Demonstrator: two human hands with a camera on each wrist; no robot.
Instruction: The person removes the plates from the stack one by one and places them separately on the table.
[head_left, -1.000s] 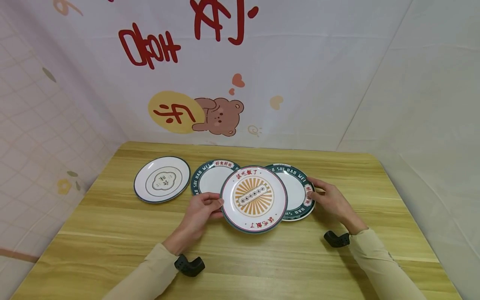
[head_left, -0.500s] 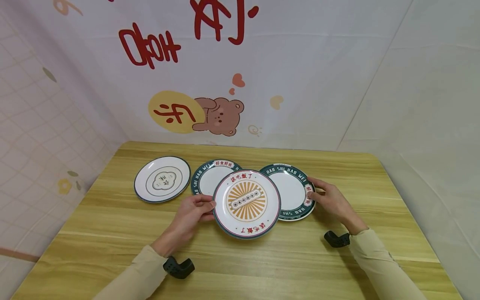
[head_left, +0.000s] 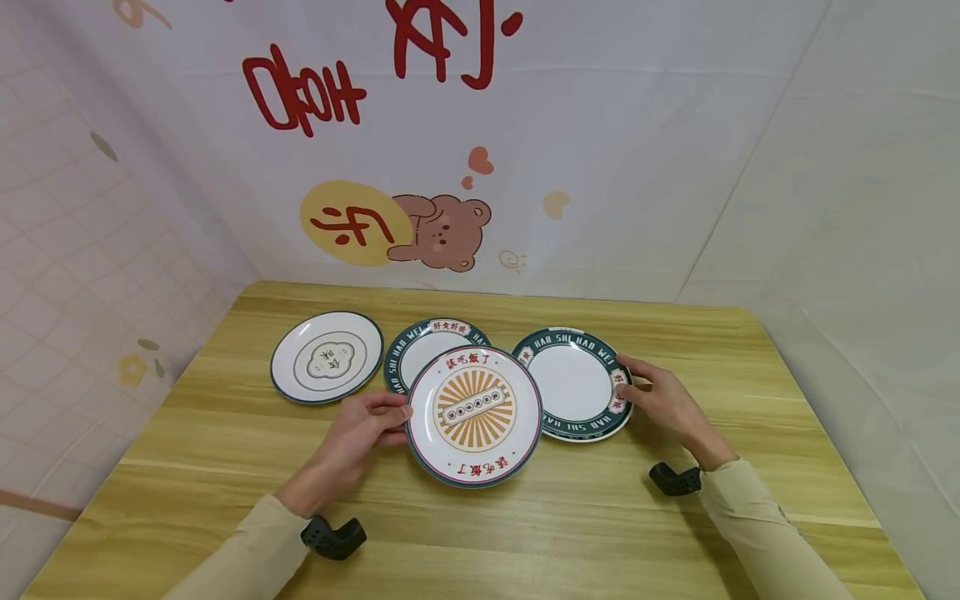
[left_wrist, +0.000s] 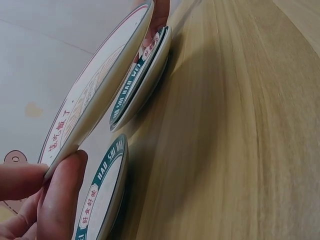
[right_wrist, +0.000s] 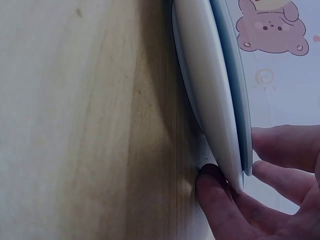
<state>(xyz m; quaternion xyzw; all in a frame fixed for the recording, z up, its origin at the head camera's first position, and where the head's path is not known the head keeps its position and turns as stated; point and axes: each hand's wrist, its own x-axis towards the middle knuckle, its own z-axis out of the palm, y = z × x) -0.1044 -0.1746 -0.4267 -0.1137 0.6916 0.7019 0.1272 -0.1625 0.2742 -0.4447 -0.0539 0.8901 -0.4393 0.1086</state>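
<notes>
My left hand [head_left: 348,446] pinches the left rim of a white plate with an orange sunburst [head_left: 474,417], thumb on top and fingers beneath. In the left wrist view this plate [left_wrist: 95,90] is tilted and held above the table. It overlaps a green-rimmed plate [head_left: 408,340] behind it, hiding part of that one. My right hand [head_left: 667,408] grips the right rim of another green-rimmed plate [head_left: 573,379]. Up close in the right wrist view, this is a stack, an upper plate [right_wrist: 232,75] over a paler lower plate [right_wrist: 207,85], with fingers on both sides of the rim.
A white plate with a thin dark rim [head_left: 327,358] lies at the back left of the wooden table [head_left: 570,533]. Behind the table hangs a cloth backdrop [head_left: 600,150] printed with a bear and red characters.
My left hand has drawn the sunburst plate left and slightly toward me, off the right-hand green-rimmed plate, whose face now shows almost whole. The right hand has stayed at its rim.
</notes>
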